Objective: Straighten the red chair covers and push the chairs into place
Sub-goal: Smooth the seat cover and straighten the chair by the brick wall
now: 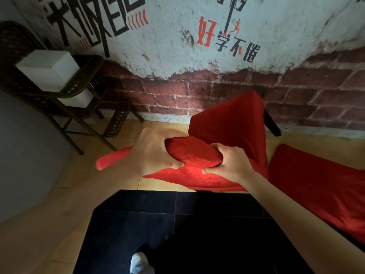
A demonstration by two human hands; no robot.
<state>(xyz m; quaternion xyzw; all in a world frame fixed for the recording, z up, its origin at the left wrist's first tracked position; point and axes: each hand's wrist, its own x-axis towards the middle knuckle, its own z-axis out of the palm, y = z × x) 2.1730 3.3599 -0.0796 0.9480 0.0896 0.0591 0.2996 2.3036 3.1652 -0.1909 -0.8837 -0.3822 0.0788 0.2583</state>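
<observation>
A chair in a red cover (229,123) stands in front of me near the brick wall, seen from above and behind its back. My left hand (154,153) grips the top of the covered back from the left. My right hand (229,163) pinches the bunched red fabric at the same top edge from the right. One dark chair leg (272,123) shows at the far right of the seat. A second red-covered chair (320,186) stands to the right, touching neither hand.
A dark wicker stand (65,95) with white boxes (47,70) stands at the left against the wall. A black tiled area (177,230) of floor lies below me, tan tiles (122,180) around it. My shoe (140,264) shows at the bottom. The painted brick wall (197,89) is close behind the chairs.
</observation>
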